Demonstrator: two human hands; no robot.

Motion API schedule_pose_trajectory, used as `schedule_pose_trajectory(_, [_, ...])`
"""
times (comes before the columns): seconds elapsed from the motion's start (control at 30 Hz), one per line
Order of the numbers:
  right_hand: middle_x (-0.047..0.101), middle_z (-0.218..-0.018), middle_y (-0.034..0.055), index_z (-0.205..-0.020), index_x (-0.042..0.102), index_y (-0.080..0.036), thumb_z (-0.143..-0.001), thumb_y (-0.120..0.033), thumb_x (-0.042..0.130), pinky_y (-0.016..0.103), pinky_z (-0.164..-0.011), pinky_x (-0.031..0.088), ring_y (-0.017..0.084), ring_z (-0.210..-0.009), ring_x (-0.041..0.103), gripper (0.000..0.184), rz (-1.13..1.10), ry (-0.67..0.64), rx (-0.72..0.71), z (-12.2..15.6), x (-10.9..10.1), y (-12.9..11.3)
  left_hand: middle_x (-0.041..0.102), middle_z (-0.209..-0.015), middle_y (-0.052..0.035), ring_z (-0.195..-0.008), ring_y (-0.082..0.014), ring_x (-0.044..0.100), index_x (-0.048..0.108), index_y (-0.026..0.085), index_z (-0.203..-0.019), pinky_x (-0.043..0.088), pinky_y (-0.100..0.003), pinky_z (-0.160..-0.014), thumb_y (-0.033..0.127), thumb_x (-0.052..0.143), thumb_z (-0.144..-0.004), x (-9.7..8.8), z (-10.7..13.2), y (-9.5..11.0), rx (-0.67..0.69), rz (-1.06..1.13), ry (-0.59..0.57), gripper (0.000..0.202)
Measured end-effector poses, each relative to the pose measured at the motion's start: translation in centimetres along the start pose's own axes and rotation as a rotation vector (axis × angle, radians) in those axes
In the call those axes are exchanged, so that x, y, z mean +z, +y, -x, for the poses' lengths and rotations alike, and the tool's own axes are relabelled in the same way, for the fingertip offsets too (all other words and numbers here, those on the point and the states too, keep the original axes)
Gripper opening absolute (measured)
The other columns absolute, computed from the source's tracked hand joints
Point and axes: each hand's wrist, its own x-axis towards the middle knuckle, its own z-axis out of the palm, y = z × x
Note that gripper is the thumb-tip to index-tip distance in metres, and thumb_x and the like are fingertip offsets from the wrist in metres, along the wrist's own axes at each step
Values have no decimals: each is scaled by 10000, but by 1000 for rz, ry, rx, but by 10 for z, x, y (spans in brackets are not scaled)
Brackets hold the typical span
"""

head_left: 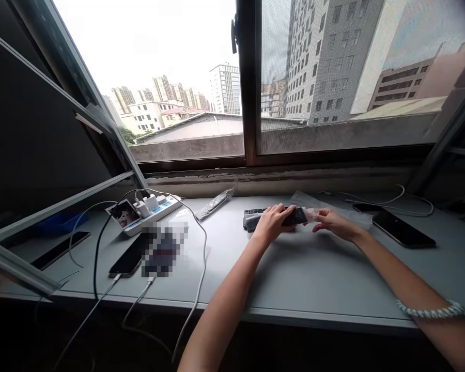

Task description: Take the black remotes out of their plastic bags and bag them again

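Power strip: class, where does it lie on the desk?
Head view: the power strip lies far left on the desk, below the window, behind a black phone.

No text, label, brand or number can be read anywhere. The card point(123, 213) leaning on the power strip point(157, 205) shows only a picture. A patch on the bench point(294, 274) is pixelated. The dark item point(293, 216) in the left hand point(271, 223) is too small to read.
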Motion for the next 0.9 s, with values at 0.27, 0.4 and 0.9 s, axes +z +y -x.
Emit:
schedule_pose_trajectory(0.27, [670, -945, 87, -881, 726, -205, -655, -516, 654, 304, -652, 481, 239, -885, 588, 391, 24, -31, 1, -4, -1, 2, 556, -972, -44, -927, -199, 541, 441, 244, -1285, 418, -305, -826, 360, 586, -823, 3, 0, -5, -1, 2, 8, 498])
schedule_pose_trajectory(0.4, [670, -871, 85, -832, 726, -192, -662, -522, 642, 302, -661, 474, 219, -849, 579, 380, 16, -5, -19, -6, -3, 4, 552, -976, -38, -928, -200, 537, 422, 271, -1298, 421, -313, -819, 343, 600, -814, 7, 0, -6, 25, 23, 36, 521])
schedule_pose_trajectory(0.9, [662, -841, 69, -847, 722, -192, -636, -516, 674, 279, -617, 451, 195, -800, 556, 390, 3, -2, -114, -1, 9, -13, 569, -1026, -31, -930, -197, 530, 419, 273, -1284, 399, -325, -837, 287, 626, -798, -22, 1, 11, 3, -213, 66, 529])
